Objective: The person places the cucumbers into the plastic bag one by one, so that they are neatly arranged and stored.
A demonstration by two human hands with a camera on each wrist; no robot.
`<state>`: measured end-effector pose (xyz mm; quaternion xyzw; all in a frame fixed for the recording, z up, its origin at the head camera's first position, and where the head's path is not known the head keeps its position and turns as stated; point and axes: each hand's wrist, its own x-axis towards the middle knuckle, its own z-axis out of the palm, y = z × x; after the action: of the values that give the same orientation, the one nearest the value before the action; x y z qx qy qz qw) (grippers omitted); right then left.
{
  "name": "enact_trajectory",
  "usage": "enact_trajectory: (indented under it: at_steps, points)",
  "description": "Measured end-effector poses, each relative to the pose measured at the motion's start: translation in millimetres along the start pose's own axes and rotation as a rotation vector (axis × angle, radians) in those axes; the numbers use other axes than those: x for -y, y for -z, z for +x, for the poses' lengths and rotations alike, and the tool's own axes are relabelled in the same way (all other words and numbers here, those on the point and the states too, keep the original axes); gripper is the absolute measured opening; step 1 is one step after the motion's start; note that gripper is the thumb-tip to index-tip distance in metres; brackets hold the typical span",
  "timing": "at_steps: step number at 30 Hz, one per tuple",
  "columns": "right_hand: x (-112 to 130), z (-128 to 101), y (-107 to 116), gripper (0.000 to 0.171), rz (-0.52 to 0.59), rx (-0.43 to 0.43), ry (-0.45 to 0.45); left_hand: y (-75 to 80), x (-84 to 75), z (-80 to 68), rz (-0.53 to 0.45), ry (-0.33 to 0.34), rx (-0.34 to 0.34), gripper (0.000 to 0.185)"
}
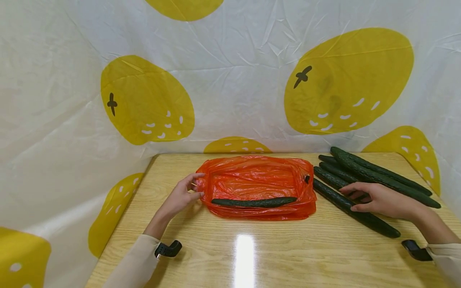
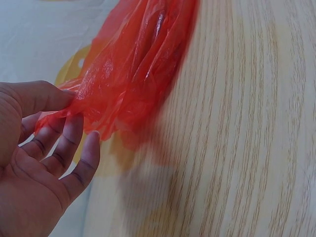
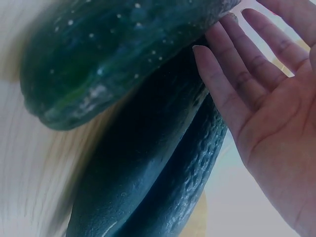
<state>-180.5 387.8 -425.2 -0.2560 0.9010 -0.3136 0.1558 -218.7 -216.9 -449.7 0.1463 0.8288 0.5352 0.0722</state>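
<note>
A red plastic bag (image 1: pixel 252 180) lies spread open in a rectangle on the table, its edges bunched up. One dark green cucumber (image 1: pixel 253 202) lies along its near side. At the bag's left end, my left hand (image 1: pixel 184 194) pinches the crumpled plastic between thumb and fingers; the left wrist view shows the bag edge (image 2: pixel 108 94) there. My right hand (image 1: pixel 381 201) is over the nearest loose cucumber (image 1: pixel 374 222), fingers loosely extended, fingertips right at the cucumbers. That cucumber's far tip reaches the bag's right edge. In the right wrist view its thick end (image 3: pixel 98 64) is close to the camera.
Several more cucumbers (image 1: pixel 392 182) lie in a slanting pile on the right of the wooden table (image 1: pixel 201 256). A white cloth (image 1: pixel 237 92) with yellow fruit prints hangs behind the table and along its left side. Dark bands (image 1: pixel 168 249) circle both wrists.
</note>
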Motion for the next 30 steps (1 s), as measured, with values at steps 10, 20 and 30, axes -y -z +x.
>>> enact_trajectory:
  at_steps: [10, 20, 30]
  points:
    - [0.9, 2.2, -5.0, 0.059, -0.042, 0.015, -0.001, -1.1, -0.2, -1.2, 0.001, 0.010, 0.002, 0.060]
    - [5.2, 6.5, -4.1, 0.064, -0.118, 0.030, -0.015, -1.0, -0.9, -0.1, 0.003, 0.001, 0.006, 0.059]
    - [5.4, 8.7, -4.2, 0.066, -0.134, 0.040, -0.032, -2.6, -9.0, -1.9, 0.001, 0.018, 0.000, 0.059]
